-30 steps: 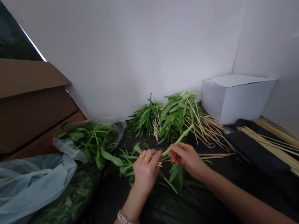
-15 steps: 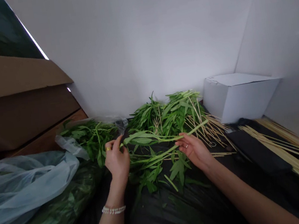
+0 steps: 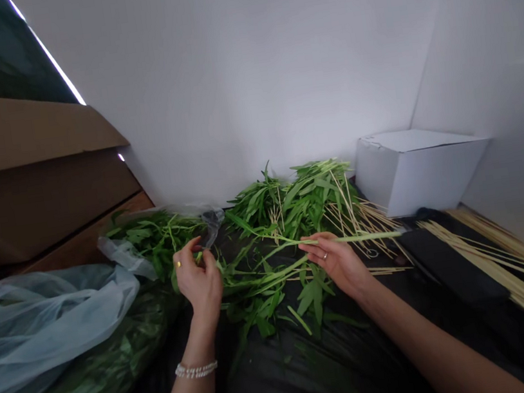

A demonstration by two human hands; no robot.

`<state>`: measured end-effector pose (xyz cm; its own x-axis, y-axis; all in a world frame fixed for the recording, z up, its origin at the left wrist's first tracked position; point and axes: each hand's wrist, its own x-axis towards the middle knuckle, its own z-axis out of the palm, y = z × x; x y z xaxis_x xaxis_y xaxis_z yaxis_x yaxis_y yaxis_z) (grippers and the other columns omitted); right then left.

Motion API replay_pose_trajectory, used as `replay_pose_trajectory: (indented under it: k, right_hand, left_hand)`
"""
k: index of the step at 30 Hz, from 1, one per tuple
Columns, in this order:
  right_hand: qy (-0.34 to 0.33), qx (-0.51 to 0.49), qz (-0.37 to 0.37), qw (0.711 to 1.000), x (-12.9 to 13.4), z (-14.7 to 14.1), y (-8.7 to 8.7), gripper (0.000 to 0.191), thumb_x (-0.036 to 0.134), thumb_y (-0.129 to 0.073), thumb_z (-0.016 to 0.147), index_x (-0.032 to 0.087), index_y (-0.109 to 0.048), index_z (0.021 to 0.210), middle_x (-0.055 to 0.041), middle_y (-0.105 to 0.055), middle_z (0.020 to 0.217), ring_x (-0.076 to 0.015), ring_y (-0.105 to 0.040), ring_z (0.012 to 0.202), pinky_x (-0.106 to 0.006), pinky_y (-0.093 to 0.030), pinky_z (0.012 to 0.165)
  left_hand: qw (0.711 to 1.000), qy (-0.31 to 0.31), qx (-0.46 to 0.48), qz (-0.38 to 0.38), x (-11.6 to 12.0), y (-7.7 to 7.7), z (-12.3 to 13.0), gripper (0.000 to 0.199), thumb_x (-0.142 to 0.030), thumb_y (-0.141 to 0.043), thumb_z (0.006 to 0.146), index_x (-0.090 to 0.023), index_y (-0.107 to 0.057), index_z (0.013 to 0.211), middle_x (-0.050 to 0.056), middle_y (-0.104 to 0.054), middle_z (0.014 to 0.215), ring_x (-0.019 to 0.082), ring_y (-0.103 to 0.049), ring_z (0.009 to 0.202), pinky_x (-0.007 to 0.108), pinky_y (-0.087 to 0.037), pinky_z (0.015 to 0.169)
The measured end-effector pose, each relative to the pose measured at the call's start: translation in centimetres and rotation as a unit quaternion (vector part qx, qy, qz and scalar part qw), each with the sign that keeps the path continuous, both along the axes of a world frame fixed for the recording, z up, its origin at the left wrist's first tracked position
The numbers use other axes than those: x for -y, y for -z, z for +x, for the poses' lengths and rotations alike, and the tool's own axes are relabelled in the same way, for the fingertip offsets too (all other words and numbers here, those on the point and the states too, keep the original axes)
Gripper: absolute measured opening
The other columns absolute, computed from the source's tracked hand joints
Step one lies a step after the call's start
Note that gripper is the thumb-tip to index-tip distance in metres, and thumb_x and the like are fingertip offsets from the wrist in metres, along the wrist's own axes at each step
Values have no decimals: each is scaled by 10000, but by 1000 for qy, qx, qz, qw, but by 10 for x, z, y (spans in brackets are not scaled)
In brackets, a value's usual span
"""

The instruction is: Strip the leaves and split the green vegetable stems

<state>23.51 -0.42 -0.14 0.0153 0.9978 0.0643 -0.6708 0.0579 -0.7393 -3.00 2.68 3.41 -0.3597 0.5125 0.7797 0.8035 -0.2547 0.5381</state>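
Observation:
My right hand [image 3: 337, 261] pinches a long green leafy stem [image 3: 370, 236], its bare end pointing right and its leaves trailing to the upper left. My left hand [image 3: 198, 277] is at the left of the stem, thumb and forefinger bent and apart. A bit of green shows between these fingers, but whether they touch it is unclear. Beneath and between my hands lie loose leafy stems [image 3: 274, 279] on a black plastic-like cover [image 3: 278, 383]. A short cut stem piece [image 3: 299, 320] lies in front of them.
Behind are piled greens [image 3: 311, 196] with thin wooden skewers [image 3: 375, 219]. More skewers [image 3: 522, 283] lie at right by a black case [image 3: 457, 266] and a white box [image 3: 424, 167]. At left are bagged greens [image 3: 160, 233], a clear plastic bag [image 3: 50, 324] and a cardboard box [image 3: 37, 195].
My left hand has drawn slightly left, away from the stem's leaves, and its thumb and forefinger have parted. The stem in my right hand now lies flatter and reaches farther right.

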Motion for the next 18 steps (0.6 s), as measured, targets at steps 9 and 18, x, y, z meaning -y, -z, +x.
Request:
replay_pose_trajectory:
  k: [9,18]
  right_hand:
    - [4,46,28,999,6,-7,-3,173,330,-768,686,213,-722,804,-33,-728,942,-252,-654,1046,-325,-486,865]
    - [4,95,27,995,9,-11,-2,167,305,-757,701,200,-724,828,-55,-740,920,-242,-656,1034,-314,-491,860]
  left_hand:
    - [999,-6,20,31,5,-4,1,255,-341,-492,901,-179,-605,1062,59,-577,978,184,-548,891,307,-434,808]
    - [994,110,-17,23,7,-1,12,203,-325,-595,852,-180,-610,712,-10,-550,698,128,-524,656,255,-411,640]
